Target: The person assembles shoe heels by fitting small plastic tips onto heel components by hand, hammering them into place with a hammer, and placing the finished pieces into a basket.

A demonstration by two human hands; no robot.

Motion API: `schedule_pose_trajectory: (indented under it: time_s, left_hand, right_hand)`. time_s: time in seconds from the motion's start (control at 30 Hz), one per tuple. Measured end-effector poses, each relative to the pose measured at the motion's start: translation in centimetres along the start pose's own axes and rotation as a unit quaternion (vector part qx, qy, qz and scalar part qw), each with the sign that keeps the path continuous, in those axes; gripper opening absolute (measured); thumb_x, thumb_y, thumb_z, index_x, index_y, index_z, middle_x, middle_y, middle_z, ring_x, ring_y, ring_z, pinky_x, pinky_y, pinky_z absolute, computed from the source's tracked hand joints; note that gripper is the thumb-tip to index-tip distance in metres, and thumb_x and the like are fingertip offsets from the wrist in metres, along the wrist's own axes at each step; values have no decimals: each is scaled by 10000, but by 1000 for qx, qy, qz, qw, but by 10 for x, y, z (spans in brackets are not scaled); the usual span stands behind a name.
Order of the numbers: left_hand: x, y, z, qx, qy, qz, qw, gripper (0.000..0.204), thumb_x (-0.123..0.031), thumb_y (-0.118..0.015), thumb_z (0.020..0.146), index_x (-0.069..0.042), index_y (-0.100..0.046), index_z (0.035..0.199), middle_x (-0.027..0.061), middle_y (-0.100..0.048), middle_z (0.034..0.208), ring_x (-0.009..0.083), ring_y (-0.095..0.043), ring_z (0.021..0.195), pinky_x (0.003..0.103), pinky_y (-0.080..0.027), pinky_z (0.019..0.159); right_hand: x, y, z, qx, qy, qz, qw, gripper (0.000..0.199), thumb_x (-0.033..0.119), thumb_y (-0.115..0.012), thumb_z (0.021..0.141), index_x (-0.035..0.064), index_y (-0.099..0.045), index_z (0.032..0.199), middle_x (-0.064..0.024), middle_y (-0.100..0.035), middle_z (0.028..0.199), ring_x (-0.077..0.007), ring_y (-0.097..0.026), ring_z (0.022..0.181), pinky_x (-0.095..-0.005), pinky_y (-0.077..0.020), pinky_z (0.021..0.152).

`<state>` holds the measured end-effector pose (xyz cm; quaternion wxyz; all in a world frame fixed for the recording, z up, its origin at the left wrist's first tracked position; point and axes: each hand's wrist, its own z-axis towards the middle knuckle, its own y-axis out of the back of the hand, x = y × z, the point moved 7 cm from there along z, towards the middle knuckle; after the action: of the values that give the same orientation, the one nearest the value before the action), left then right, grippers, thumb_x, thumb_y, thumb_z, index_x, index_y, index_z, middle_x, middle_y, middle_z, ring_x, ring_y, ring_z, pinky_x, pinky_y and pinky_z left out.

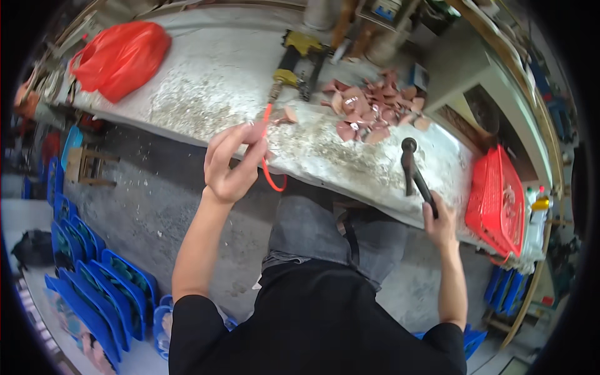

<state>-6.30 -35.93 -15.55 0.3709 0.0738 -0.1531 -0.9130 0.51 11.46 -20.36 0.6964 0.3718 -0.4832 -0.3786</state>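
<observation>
My right hand grips a hammer by its dark handle, the head low over the worktable. Raised above the table's front edge is my left hand, its thumb and fingers pinched together. Whatever lies between those fingertips is too blurred to make out. An orange air hose runs right beside them, up to a yellow and black nail gun lying on the table. Between my hands and farther back sits a heap of pinkish-brown curved pieces. A single similar piece lies near the hose.
A red plastic bag rests on the table's far left. At the right end stands a red basket, beside a pale cabinet. Blue trays are stacked at the lower left, and a small wooden stool stands on the floor.
</observation>
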Motion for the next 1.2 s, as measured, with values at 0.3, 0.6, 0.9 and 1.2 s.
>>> schedule_pose_trajectory:
  time_s: [0.3, 0.6, 0.9, 1.2]
  left_hand:
    - [-89, -91, 57, 38, -35, -179, 983, 335, 130, -794, 823, 0, -786, 1132, 218, -627, 1345, 348, -739, 1006, 462, -632, 966]
    - [-325, -336, 201, 112, 84, -548, 825, 302, 44, -797, 863, -22, -811, 1158, 171, -750, 1227, 274, -756, 1055, 343, -622, 864]
    - [-255, -375, 124, 198, 151, -338, 908, 345, -104, -762, 876, -23, -776, 1211, 181, -763, 1189, 367, -692, 1110, 445, -525, 1008]
    - [-171, -396, 85, 388, 2, -63, 919, 254, -140, -626, 924, -54, -746, 1130, 212, -646, 1268, 419, -590, 1149, 576, -463, 964]
  right_hand:
    - [-58, 11, 5, -92, 45, -36, 994, 314, 98, -856, 778, 23, -789, 1075, -144, -714, 936, -348, -679, 879, -455, -547, 774]
    - [-40, -10, 2, -166, 1, 11, 986, 287, 233, -828, 840, 116, -771, 1095, -89, -693, 1094, -317, -661, 1035, -442, -534, 881]
    - [-134, 23, 36, -241, -251, 245, 905, 302, 44, -719, 893, -11, -719, 1190, -232, -719, 1100, -419, -710, 1074, -515, -557, 921]
    - [-160, 35, 69, -292, -234, -153, 915, 365, -53, -589, 855, -41, -630, 1217, -335, -565, 1265, -531, -659, 1038, -608, -551, 921]
